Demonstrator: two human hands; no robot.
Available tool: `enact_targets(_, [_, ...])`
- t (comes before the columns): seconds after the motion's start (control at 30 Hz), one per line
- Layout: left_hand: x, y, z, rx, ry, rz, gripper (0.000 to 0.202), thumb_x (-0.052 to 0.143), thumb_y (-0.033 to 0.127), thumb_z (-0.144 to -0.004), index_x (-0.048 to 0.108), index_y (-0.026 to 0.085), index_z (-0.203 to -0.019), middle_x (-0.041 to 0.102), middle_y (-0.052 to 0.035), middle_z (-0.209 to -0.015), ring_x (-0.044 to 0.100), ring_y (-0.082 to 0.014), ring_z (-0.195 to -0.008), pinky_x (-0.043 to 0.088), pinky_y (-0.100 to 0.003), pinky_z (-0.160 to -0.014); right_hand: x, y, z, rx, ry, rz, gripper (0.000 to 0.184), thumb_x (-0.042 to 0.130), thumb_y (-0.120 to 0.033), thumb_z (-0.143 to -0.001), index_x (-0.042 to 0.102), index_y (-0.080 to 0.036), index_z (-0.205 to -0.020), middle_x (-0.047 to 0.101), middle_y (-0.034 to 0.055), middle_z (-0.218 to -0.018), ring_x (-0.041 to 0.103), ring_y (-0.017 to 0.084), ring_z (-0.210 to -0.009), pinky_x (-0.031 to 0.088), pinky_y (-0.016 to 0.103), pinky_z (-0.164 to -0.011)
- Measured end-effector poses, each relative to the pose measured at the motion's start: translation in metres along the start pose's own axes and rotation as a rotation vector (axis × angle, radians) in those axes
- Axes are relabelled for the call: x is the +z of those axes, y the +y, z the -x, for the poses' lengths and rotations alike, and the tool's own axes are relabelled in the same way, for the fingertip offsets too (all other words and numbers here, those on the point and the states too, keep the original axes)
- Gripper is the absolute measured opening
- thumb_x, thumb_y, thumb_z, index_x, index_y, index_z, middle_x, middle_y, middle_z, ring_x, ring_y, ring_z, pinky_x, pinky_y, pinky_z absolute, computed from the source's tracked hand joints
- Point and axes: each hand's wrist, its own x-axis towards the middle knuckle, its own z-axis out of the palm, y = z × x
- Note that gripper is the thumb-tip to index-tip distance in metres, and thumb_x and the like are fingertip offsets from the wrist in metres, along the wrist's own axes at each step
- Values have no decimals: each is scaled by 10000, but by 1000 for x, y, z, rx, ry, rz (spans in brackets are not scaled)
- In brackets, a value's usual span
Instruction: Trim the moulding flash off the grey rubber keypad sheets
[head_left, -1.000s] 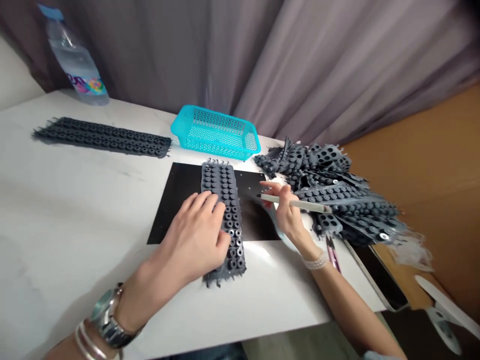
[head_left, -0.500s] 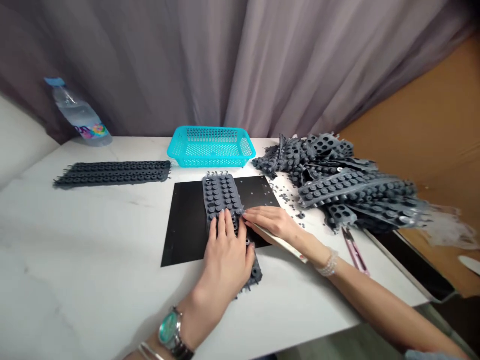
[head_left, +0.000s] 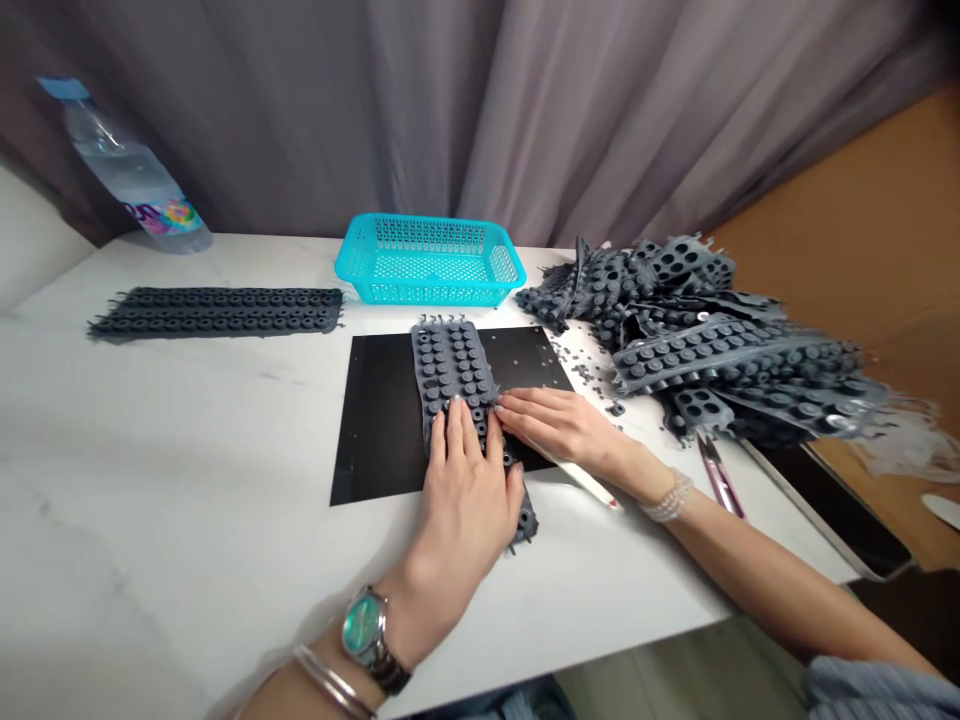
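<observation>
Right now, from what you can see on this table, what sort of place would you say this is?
Probably a small makeshift workshop for hand-finishing moulded parts, rubber by the look: a heap of grey moulded sheets, a sheet laid on a black board, and thread snips on the table.

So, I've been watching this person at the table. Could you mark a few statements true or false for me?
The left hand rests on a grey studded rubber strip: true.
The turquoise basket holds the heap of strips: false, the heap lies on the table beside it.
The wristwatch is on the right wrist: false, it is on the left.
The strip lies partly on a black sheet: true.
The right hand grips snips: false, the pink-handled snips lie on the table.
</observation>
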Motion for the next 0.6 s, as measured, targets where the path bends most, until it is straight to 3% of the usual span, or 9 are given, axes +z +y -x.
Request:
enact_targets(0.13, [-2, 0, -1, 1, -21, 13, 614, 382, 416, -963, 465, 4, -1410, 417, -269, -1473, 320, -388, -1417, 270, -526, -1152, -6, -1, -4, -29, -47, 26, 321, 453, -129, -980, 577, -103, -1275, 620, 183, -1301, 564, 267, -1258, 563, 445, -965])
enact_targets(0.37, [-2, -1, 0, -5, -24, 34, 598, 383, 415, -960, 481, 26, -1403, 420, -241, -1484, 322, -369, -1422, 280, -522, -1146, -4, 9, -7, -98, -107, 41, 325, 434, -117, -987, 579, -163, -1273, 541, 147, -1403, 455, 239, -1360, 522, 439, -1014])
enact_targets(0.6, [-3, -3, 0, -1, -45, 55, 606, 397, 423, -957, 460, 39, -1421, 404, -233, -1498, 304, -369, -1430, 276, -524, -1150, 5, 16, -8, -67, -62, 33, 262, 483, -167, -983, 599, -161, -1218, 584, 143, -1361, 467, 234, -1353, 520, 423, -999])
